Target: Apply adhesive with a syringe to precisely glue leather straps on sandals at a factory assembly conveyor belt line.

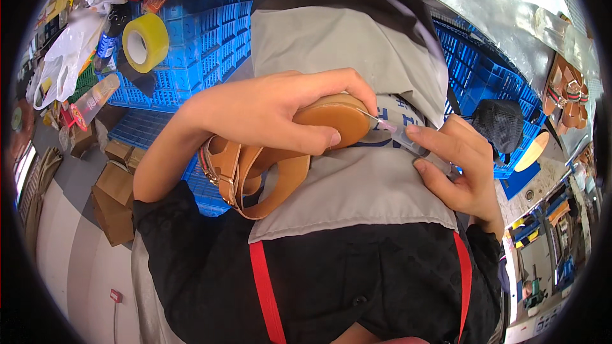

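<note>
Sandal (338, 124): gripping in left hand (258, 108), pinching syringe (401, 135) in right hand (475, 169) at sandal's rounded end (seemingly edge-dosing); hold needle (368, 115) steady next.

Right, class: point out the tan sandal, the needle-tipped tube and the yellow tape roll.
Tan sandal (345, 121), head view: on its smooth insole.
Needle-tipped tube (403, 138), head view: on its clear barrel.
Yellow tape roll (157, 43), head view: on its right side.

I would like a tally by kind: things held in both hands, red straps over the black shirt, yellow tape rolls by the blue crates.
Tan strappy sandal, in the left hand: 1
Clear plastic syringe-like applicator, in the right hand: 1
Flat red fabric straps: 2
Round yellow tape roll: 1
Total: 5
</note>
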{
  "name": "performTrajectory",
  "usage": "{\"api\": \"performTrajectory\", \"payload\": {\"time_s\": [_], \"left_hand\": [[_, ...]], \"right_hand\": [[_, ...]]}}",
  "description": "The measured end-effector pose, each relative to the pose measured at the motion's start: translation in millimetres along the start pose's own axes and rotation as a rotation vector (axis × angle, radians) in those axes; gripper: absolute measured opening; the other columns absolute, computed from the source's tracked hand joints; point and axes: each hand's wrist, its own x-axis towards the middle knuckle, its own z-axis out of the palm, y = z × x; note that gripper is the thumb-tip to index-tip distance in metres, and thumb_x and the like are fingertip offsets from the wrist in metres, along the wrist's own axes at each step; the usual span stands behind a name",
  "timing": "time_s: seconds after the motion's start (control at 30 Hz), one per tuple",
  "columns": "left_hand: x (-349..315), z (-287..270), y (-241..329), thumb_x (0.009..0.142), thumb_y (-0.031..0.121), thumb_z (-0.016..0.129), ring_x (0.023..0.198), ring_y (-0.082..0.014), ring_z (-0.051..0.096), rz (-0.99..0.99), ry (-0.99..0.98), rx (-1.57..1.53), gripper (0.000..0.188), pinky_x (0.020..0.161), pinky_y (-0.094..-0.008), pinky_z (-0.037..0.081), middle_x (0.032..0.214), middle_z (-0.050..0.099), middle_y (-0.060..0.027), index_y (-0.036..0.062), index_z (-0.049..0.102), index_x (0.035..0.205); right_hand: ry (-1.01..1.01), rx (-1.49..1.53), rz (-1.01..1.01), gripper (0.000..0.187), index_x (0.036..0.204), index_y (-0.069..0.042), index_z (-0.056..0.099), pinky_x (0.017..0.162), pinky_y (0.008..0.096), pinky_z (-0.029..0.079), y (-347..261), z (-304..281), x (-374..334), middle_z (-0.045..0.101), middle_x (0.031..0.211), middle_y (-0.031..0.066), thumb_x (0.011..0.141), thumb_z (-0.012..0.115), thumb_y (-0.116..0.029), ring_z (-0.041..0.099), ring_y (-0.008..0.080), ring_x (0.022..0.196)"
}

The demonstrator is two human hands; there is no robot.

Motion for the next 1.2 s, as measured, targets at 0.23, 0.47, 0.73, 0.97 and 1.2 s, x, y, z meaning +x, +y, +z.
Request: {"api": "performTrajectory", "payload": {"time_s": [0.23,0.47,0.73,0.97,1.2], "left_hand": [[4,1,7,0.098,0.017,0.062,0.111,-0.0196,0.063,-0.09,0.0,-0.054,0.048,0.096,-0.0334,0.051,0.125,0.066,-0.0089,0.0156,0.05,0.144],[7,2,12,0.097,0.018,0.063,0.11,-0.0213,0.065,-0.181,-0.026,-0.066,0.047,0.097,-0.0347,0.052,0.123,0.068,-0.0097,0.0167,0.05,0.142],[12,3,7,0.097,0.017,0.064,0.105,-0.0209,0.067,-0.152,-0.02,-0.035,0.046,0.094,-0.035,0.053,0.119,0.069,-0.0094,0.0173,0.051,0.141],[13,1,-5,0.097,0.013,0.067,0.105,-0.0155,0.064,-0.089,-0.047,-0.136,0.046,0.091,-0.0322,0.053,0.117,0.068,-0.0057,0.0143,0.052,0.141],[21,-3,-16,0.098,0.012,0.068,0.104,-0.0131,0.061,0.044,-0.106,-0.094,0.046,0.088,-0.031,0.052,0.114,0.065,-0.0043,0.0123,0.052,0.142]], "right_hand": [[-0.027,-0.043,0.11,0.049,0.125,0.0,0.075,0.063,0.0373,0.039,-17,-8,0,0.071,0.089,0.012,0.077,0.077,-0.003,0.052,0.0248,0.067],[-0.047,-0.107,0.159,0.05,0.125,0.0,0.076,0.062,0.037,0.037,-29,-9,3,0.065,0.08,0.0112,0.075,0.076,-0.003,0.051,0.0252,0.066],[-0.055,-0.201,0.095,0.052,0.123,-0.001,0.078,0.062,0.0379,0.034,-31,-16,8,0.056,0.073,0.0079,0.071,0.076,-0.001,0.047,0.0242,0.065],[-0.039,-0.184,0.042,0.054,0.124,-0.008,0.079,0.062,0.0369,0.035,-15,-11,9,0.054,0.071,0.0047,0.071,0.077,-0.001,0.046,0.0231,0.066],[-0.054,-0.132,-0.039,0.058,0.126,-0.016,0.081,0.06,0.0346,0.036,9,-15,13,0.047,0.068,0.0018,0.071,0.077,-0.001,0.042,0.0216,0.066]]}}
